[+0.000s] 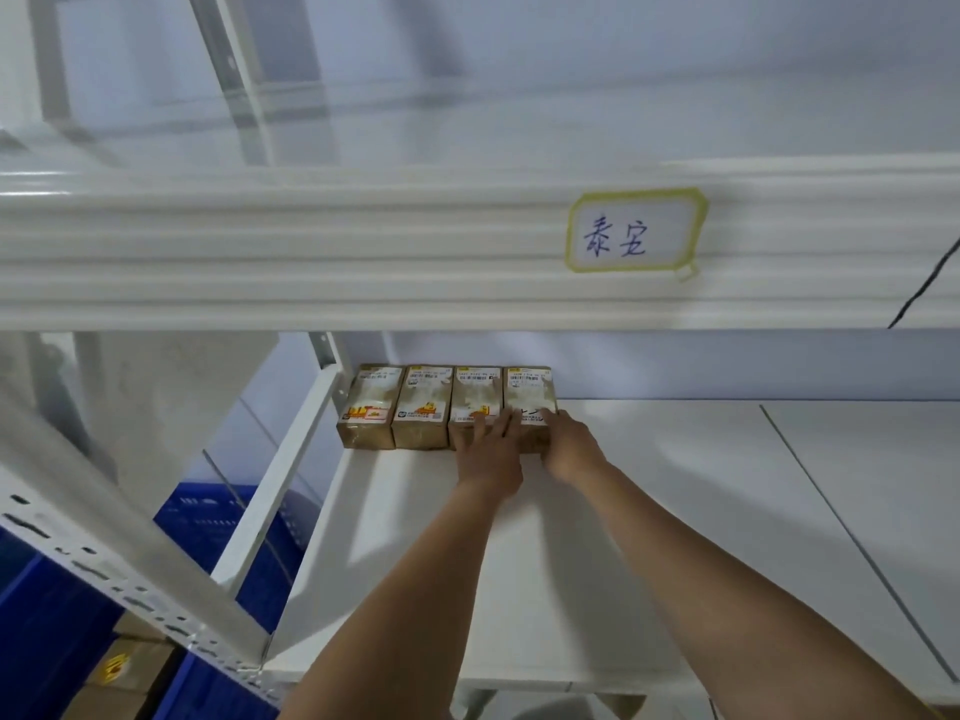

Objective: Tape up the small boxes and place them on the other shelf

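Hands flat is how you want them: your left hand [488, 449] and right hand [569, 449] press straight fingers on the fourth taped box [530, 402], gripping nothing, so nudge it flush against the row at the white shelf's [623, 511] back-left corner.

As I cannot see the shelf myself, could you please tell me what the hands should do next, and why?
Probably draw both hands back. The fourth brown taped cardboard box already stands in line against its neighbours on the white shelf board, with the left hand and right hand resting on its front.
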